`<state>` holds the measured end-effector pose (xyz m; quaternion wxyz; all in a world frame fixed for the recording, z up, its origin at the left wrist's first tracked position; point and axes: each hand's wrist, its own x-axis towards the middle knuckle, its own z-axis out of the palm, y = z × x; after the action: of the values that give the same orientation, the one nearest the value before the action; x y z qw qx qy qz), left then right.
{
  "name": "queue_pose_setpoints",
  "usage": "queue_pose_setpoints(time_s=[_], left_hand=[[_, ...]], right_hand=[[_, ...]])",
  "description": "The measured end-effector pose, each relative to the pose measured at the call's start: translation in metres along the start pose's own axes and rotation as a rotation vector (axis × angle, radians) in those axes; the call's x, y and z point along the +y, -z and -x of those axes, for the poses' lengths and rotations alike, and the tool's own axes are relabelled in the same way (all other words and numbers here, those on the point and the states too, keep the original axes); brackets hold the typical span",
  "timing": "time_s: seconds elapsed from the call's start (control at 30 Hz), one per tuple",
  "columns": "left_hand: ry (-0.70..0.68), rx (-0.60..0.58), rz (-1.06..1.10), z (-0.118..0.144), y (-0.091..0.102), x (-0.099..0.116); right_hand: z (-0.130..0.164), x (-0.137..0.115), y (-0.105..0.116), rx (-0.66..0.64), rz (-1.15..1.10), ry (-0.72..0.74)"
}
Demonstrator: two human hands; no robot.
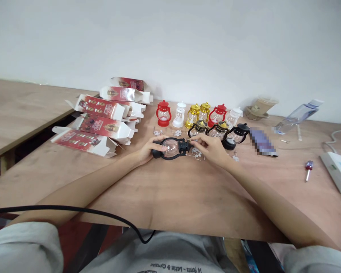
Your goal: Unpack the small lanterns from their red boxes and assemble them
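Observation:
A small black lantern with a clear round globe lies on its side above the table, its base to the left and its cap to the right. My left hand is closed around the base end. At the cap end, the fingertips of my right hand are pinched together; something thin and small shows there, too fine to name. Beneath and beside the right hand, a white snowflake-like ornament rests on the wood. More lanterns, including a red one and a white one, stand just beyond my hands.
Several red-and-white boxes with open flaps lie at the left. Toward the right are a phone, a cup, a tilted bottle, a screwdriver and a white power strip. A black cable crosses in front of me.

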<state>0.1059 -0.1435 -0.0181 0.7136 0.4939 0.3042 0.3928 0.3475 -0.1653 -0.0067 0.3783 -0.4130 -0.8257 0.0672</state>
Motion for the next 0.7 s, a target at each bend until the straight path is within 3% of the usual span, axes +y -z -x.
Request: queue_pose_setpoints(time_s=[0.2,0.3,0.4,0.47,0.57,0.63,0.7], left_hand=[[-0.087,-0.026,-0.076,0.002,-0.001,-0.002],[-0.128,0.019,-0.205,0.004,-0.002,-0.005],[-0.173,0.038,-0.248,0.004,-0.003,-0.007],[-0.182,0.025,-0.245,0.005,-0.003,-0.009],[-0.186,0.011,-0.226,0.006,-0.006,-0.011],[-0.191,0.0,-0.181,0.007,-0.008,-0.014],[-0.18,-0.007,-0.138,0.007,-0.011,-0.015]], right_hand=[[-0.005,-0.008,0.01,0.005,-0.068,-0.146],[-0.009,-0.014,0.019,0.063,-0.232,-0.314],[-0.01,-0.027,0.025,0.15,-0.368,-0.344],[-0.007,-0.041,0.024,0.172,-0.33,-0.249],[0.001,-0.061,0.015,0.125,-0.109,0.097],[0.006,-0.067,0.007,0.164,0.016,0.292],[0.01,-0.066,0.001,0.29,0.065,0.294]])
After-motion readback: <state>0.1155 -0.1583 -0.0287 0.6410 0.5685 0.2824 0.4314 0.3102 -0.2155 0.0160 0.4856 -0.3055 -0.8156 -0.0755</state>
